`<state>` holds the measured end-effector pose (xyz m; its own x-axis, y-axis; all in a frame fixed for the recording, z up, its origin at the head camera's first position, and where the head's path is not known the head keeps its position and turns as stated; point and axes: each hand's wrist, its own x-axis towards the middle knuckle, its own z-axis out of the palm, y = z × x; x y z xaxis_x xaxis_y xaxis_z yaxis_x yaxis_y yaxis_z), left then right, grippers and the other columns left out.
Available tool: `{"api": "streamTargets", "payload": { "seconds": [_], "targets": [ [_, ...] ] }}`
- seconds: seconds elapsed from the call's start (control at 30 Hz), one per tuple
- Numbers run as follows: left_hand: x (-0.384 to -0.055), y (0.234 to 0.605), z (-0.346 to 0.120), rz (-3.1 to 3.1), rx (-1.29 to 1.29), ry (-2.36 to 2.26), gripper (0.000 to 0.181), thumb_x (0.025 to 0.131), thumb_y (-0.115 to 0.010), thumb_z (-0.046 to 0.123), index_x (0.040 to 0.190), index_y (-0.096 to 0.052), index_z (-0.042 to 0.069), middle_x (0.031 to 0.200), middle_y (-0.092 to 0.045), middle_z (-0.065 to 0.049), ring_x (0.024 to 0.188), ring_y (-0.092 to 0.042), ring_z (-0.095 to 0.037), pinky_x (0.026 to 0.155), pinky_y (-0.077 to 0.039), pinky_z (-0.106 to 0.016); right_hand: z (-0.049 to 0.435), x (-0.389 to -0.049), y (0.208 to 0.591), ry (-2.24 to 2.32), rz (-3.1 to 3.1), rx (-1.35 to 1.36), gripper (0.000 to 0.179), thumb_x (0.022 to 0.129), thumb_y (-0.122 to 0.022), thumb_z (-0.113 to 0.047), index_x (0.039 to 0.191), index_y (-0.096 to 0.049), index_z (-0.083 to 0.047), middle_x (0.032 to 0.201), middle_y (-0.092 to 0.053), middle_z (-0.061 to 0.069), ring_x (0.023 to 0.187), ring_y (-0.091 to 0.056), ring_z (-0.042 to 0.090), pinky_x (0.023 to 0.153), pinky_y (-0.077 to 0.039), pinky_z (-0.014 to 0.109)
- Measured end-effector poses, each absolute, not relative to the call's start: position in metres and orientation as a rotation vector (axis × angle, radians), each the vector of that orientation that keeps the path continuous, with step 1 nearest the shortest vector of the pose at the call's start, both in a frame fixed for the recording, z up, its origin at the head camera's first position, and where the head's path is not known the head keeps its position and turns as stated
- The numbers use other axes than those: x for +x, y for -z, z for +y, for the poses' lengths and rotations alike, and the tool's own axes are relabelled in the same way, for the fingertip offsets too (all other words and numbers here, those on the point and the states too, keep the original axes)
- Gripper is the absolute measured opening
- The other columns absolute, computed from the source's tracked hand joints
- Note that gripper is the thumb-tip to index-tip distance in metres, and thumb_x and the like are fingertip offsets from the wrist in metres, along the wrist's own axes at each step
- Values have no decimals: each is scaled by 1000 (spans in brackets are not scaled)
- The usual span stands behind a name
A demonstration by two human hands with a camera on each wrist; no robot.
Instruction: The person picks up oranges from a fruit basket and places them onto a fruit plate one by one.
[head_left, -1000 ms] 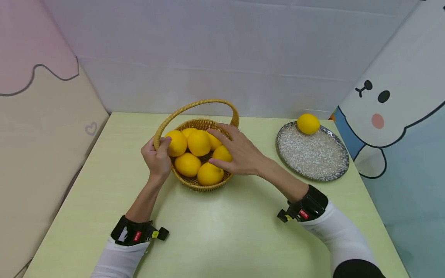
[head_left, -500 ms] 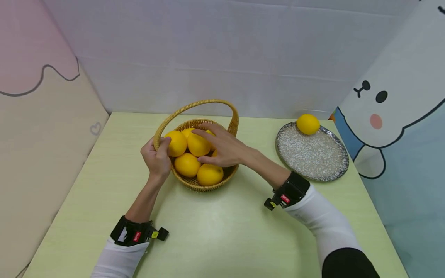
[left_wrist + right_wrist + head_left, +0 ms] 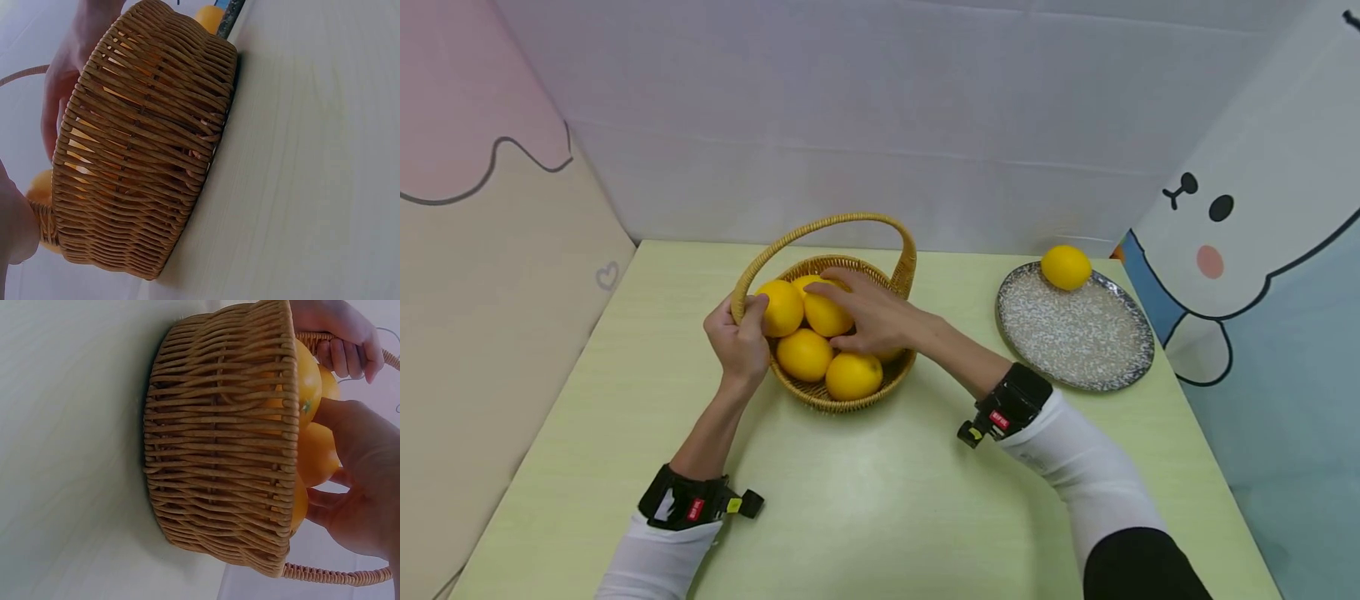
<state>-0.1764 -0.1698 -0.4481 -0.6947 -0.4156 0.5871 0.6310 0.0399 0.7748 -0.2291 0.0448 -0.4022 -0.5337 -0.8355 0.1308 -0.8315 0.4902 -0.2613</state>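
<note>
A round wicker basket (image 3: 842, 406) with a tall arched handle (image 3: 831, 223) stands on the table, holding several yellow-orange oranges. My left hand (image 3: 737, 346) grips the left foot of the handle, thumb on the inside by an orange (image 3: 782, 308). My right hand (image 3: 876, 317) reaches into the basket from the right, fingers and thumb curled round the middle orange (image 3: 826, 317). In the right wrist view, that orange (image 3: 317, 453) sits between thumb and fingers, among its neighbours. The right hand hides the oranges on the basket's right side.
To the right lies a speckled grey plate (image 3: 1075, 333) with a dark rim, one orange (image 3: 1066, 267) on its far edge. The pale table (image 3: 887, 500) meets a white cloth backdrop (image 3: 925, 125) behind the basket.
My right hand has moved left across the basket, from above its right-hand oranges onto the middle one, its fingers closing round it. The left hand, basket and plate stay put.
</note>
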Motion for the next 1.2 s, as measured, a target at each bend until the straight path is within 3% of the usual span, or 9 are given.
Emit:
{"api": "streamTargets", "payload": {
  "seconds": [0.23, 0.8, 1.2],
  "targets": [
    [-176, 448, -170, -1572, -233, 1737, 35, 93, -58, -5, 62, -43, -11, 49, -39, 12, 41, -32, -6, 38, -25, -17, 41, -230, 403, 485, 2695, -1489, 75, 91, -77, -26, 156, -42, -12, 159, -31, 19, 142, -31, 30, 117, -32, 47],
    [-175, 448, -168, -1577, -206, 1740, 36, 94, -59, -4, 63, -45, -16, 49, -40, 12, 42, -33, -6, 40, -27, -15, 39, -228, 405, 467, 2720, -1436, 72, 92, -77, -27, 154, -45, -12, 158, -32, 17, 142, -32, 29, 118, -32, 44],
    [-175, 448, -169, -1569, -208, 1741, 35, 94, -59, -5, 63, -46, -17, 48, -40, 12, 40, -32, -5, 38, -25, -15, 45, -231, 400, 625, 2750, -1504, 73, 88, -81, -25, 150, -48, -8, 151, -40, 14, 134, -41, 26, 113, -38, 42]
  ]
}}
